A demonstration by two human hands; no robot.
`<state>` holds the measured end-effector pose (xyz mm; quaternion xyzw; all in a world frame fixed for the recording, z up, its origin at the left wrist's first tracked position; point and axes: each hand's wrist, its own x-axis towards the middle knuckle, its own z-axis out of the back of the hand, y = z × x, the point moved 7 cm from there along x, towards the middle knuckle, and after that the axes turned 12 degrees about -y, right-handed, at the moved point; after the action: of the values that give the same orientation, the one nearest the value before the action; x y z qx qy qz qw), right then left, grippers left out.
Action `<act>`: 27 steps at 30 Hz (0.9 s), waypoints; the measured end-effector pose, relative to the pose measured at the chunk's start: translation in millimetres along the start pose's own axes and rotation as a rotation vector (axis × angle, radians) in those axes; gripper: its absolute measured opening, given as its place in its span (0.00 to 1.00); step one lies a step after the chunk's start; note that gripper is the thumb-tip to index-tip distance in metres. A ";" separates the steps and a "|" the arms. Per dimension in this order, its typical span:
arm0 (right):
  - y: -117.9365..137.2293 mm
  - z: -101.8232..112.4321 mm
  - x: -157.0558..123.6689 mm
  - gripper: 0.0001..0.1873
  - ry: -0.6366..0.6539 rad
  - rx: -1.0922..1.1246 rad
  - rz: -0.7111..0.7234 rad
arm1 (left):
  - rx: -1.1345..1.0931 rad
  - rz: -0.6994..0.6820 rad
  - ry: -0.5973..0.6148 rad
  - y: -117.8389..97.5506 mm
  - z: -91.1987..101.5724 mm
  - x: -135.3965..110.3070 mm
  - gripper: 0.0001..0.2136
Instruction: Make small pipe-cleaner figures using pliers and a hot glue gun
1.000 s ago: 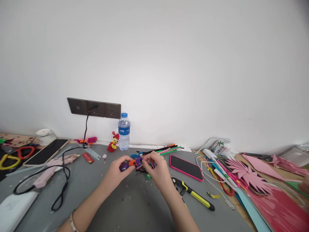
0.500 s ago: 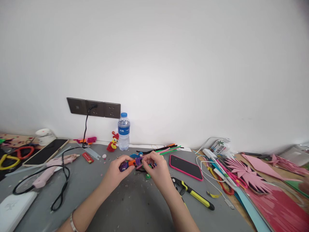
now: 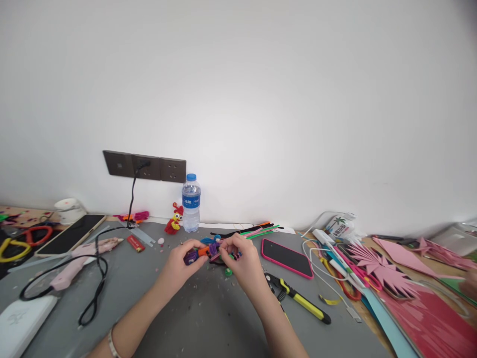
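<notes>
A small orange and purple fuzzy figure (image 3: 203, 252), seemingly of pipe cleaner, is held between my two hands above the grey mat (image 3: 208, 323). My left hand (image 3: 185, 258) pinches its orange and purple left part. At its right end, the fingers of my right hand (image 3: 240, 253) close on the purple part; those fingertips partly hide it. Just behind lie several pipe cleaners (image 3: 261, 230) in black, green, pink and orange. A blue piece (image 3: 211, 239) sits behind my left fingers, and a green bit (image 3: 228, 272) lies below my right fingers.
A water bottle (image 3: 191, 209) and a red figure (image 3: 174, 220) stand by the wall. To the right lie a pink-cased phone (image 3: 286, 257), yellow-black pliers (image 3: 305, 304) and pink paper (image 3: 383, 268). Leftward are a pink glue gun (image 3: 74, 268), its black cable and another phone (image 3: 70, 236).
Almost nothing differs. Both hands keep their hold on the fuzzy figure in the same place.
</notes>
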<state>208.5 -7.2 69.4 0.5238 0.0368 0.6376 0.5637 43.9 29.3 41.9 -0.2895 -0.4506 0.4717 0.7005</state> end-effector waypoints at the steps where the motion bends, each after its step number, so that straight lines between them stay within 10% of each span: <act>1: -0.5 -0.3 -0.1 0.06 0.004 0.001 -0.003 | 0.000 -0.002 0.002 -0.4 0.0 0.0 0.08; 27: -2.7 -1.8 -0.5 0.06 0.013 -0.012 0.007 | 0.000 -0.028 -0.034 -0.1 1.0 0.0 0.08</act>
<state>208.9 -5.6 66.5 0.5161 0.0348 0.6433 0.5644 43.0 29.3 42.3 -0.2753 -0.4664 0.4666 0.6992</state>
